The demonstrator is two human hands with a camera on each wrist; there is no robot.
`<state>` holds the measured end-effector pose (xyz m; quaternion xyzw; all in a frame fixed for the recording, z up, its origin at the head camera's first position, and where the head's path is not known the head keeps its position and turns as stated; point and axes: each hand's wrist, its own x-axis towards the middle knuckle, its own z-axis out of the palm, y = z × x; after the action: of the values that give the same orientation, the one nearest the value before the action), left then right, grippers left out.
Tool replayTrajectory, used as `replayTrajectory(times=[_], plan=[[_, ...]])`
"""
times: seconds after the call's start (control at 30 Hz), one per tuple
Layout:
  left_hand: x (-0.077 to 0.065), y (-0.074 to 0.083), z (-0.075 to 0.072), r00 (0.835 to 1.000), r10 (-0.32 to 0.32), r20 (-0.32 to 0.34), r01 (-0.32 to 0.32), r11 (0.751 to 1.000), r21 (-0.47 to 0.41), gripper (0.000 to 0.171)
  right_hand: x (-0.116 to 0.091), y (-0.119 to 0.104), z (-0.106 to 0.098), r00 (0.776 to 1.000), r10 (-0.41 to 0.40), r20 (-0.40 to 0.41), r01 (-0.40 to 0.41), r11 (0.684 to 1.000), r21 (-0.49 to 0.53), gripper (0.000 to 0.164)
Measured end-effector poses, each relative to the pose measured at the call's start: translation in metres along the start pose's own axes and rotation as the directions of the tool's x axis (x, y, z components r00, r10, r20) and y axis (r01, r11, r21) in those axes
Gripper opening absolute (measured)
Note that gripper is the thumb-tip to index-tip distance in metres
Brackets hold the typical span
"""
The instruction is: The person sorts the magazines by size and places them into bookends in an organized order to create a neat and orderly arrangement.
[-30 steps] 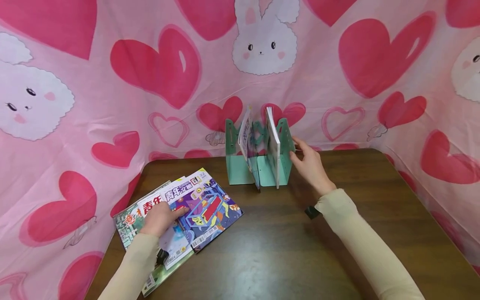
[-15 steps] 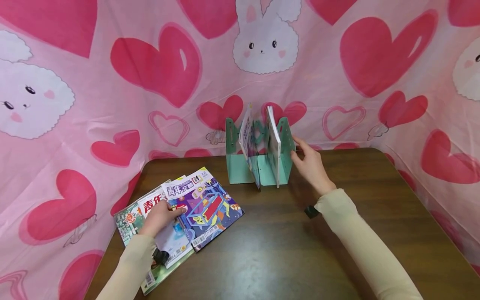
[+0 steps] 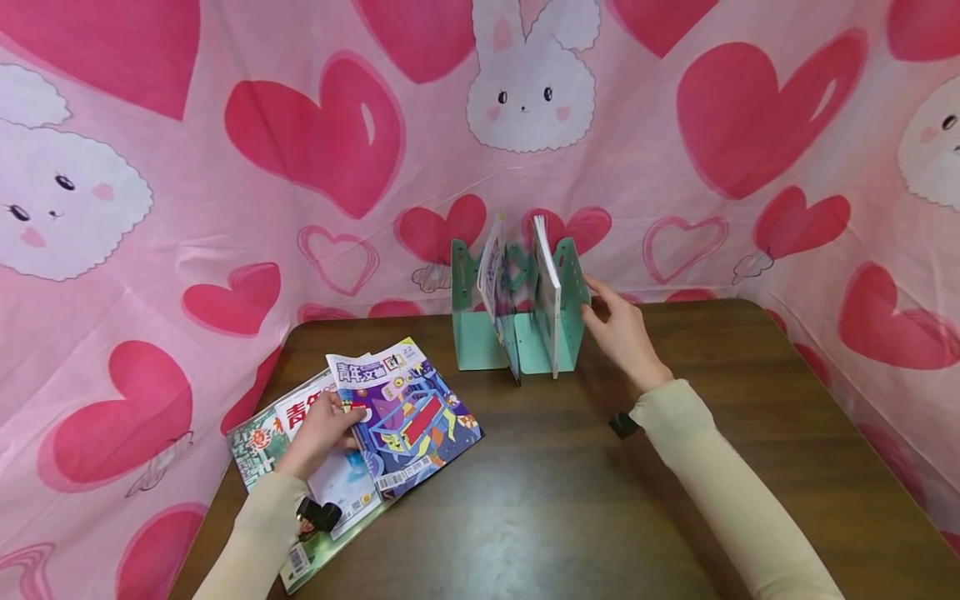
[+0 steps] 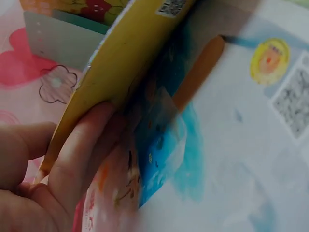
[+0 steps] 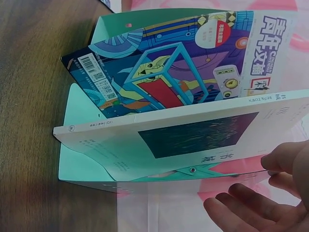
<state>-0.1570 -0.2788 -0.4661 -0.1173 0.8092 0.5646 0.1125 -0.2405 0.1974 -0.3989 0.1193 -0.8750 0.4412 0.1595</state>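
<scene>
My left hand (image 3: 318, 429) pinches the left edge of a purple-covered magazine (image 3: 420, 421) and tilts that edge up off the stack. In the left wrist view, the thumb is on one side of its yellow inside or back page (image 4: 108, 63), fingers on the other. Beneath lies a white magazine (image 3: 341, 483) with red lettering, then a greenish magazine (image 3: 255, 446). My right hand (image 3: 622, 333) grips the right side panel edge of a mint-green bookend (image 3: 480, 346). Inside stand a purple magazine (image 5: 159, 72), leaning, and a white book (image 5: 193, 130) near the right panel.
The brown wooden table (image 3: 540, 508) carries all these things. Behind and to both sides hangs a pink cloth (image 3: 337, 150) with hearts and rabbits, close behind the bookend.
My left hand has taken hold of the top purple magazine, raised its left edge and shifted it slightly on the stack. The right hand and the bookend stay where they were.
</scene>
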Motion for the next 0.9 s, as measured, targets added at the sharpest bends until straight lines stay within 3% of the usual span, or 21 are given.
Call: replayTrajectory(times=[0.2, 0.53, 0.73, 0.9], plan=[[-0.001, -0.004, 0.000, 0.998, -0.066, 0.001, 0.066, 0.994, -0.088, 0.056, -0.003, 0.002, 0.002, 1.000, 0.010, 0.007, -0.010, 1.000, 0.008, 0.053], [-0.004, 0.001, -0.001, 0.995, -0.096, -0.013, 0.089, 0.963, -0.253, 0.060, 0.000, 0.003, 0.003, 0.999, -0.011, -0.040, 0.011, 1.000, 0.021, 0.051], [-0.013, 0.011, 0.004, 0.997, -0.065, -0.040, 0.048, 0.945, -0.323, 0.057, 0.000, 0.004, 0.004, 0.999, -0.011, -0.052, 0.012, 1.000, 0.016, 0.051], [-0.024, 0.022, 0.011, 0.994, 0.009, -0.113, -0.045, 0.948, -0.314, 0.054, 0.001, 0.004, 0.005, 0.998, -0.006, -0.059, 0.007, 1.000, 0.022, 0.050]])
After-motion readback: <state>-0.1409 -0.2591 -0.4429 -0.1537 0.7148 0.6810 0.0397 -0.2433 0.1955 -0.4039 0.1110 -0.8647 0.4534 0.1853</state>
